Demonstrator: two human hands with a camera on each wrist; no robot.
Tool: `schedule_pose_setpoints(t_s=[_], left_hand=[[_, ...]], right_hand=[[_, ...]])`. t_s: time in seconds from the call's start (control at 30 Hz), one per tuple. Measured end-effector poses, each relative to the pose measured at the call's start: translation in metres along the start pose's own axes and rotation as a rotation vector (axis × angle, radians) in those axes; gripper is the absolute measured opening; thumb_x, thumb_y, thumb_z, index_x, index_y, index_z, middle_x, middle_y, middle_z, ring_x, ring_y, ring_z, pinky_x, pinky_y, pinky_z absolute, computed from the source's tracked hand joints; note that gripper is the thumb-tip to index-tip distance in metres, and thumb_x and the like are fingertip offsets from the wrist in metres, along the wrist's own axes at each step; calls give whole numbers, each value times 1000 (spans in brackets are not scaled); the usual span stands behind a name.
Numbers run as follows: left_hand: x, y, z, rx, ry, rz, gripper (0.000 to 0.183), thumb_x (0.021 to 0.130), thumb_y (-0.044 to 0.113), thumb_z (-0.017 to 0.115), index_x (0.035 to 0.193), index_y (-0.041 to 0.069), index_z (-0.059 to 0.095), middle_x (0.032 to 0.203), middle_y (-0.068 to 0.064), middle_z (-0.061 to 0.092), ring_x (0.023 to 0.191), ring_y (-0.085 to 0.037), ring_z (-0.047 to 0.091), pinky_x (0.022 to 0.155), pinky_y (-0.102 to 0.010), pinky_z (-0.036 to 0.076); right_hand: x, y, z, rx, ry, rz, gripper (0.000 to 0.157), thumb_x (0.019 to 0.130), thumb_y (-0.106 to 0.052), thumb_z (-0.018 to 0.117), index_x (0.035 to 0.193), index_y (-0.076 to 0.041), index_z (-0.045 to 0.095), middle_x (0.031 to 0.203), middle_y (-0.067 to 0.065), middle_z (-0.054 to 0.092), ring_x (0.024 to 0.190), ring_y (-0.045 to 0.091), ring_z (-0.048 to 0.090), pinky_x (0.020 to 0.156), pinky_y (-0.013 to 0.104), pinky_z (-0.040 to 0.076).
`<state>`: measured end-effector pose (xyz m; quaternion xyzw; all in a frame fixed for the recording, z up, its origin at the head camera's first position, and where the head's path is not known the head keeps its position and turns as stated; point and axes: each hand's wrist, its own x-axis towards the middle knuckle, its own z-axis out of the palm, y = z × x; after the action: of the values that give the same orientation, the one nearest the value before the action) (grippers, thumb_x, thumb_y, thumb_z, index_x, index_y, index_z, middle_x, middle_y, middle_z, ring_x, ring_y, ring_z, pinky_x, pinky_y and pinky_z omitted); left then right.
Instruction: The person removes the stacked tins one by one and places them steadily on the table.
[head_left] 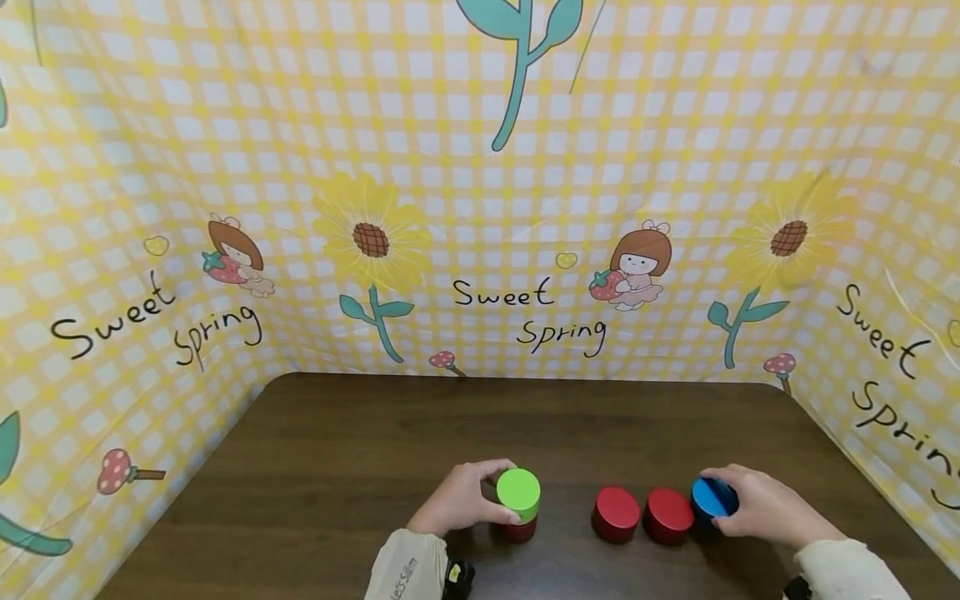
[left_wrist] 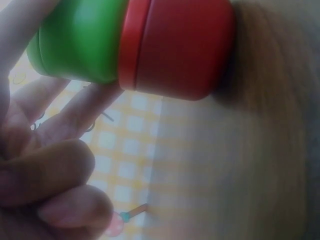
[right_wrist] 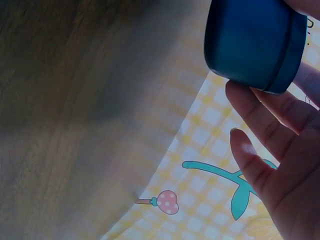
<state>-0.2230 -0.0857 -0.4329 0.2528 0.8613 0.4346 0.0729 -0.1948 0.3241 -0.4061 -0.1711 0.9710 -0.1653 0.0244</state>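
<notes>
In the head view my left hand (head_left: 468,500) pinches a small round green jar (head_left: 518,492) between thumb and fingers. The green jar (left_wrist: 80,42) sits end to end on a lidded red jar (left_wrist: 175,50), as the left wrist view shows. To the right, my right hand (head_left: 768,504) holds a blue jar (head_left: 712,498) by its sides. Two more red jars, one (head_left: 616,513) nearer the stack and another (head_left: 668,515) close beside the blue jar, stand upright on the table. Whether the blue jar (right_wrist: 255,45) touches the table cannot be told.
The jars are near the front of a dark wooden table (head_left: 450,425). A yellow checked cloth (head_left: 480,208) with printed flowers and words hangs behind the table and along both sides.
</notes>
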Motion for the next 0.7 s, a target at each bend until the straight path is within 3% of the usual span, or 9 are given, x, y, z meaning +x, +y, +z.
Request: schedule_pose_setpoints(t_s=[0.2, 0.4, 0.7], left_hand=[[0, 1, 0, -8, -5, 4, 51, 71, 20, 86, 117, 11, 65, 90, 10, 63, 86, -9, 56, 82, -35, 45], [-1, 2, 1, -27, -10, 7, 49, 71, 20, 86, 116, 14, 66, 90, 11, 64, 86, -7, 57, 83, -36, 45], [-3, 2, -2, -38, -16, 1, 50, 72, 18, 85, 117, 14, 66, 92, 10, 64, 86, -7, 57, 82, -33, 45]], right_hand=[[0, 3, 2, -11, -25, 19, 55, 69, -18, 80, 116, 3, 62, 101, 10, 62, 80, 20, 53, 66, 37, 44], [-4, 8, 3, -64, 10, 30, 54, 67, -19, 79, 114, 1, 63, 99, 9, 62, 76, 18, 51, 64, 37, 43], [-4, 13, 9, -29, -19, 61, 54, 68, -20, 80, 114, 3, 63, 100, 12, 62, 76, 20, 51, 65, 39, 44]])
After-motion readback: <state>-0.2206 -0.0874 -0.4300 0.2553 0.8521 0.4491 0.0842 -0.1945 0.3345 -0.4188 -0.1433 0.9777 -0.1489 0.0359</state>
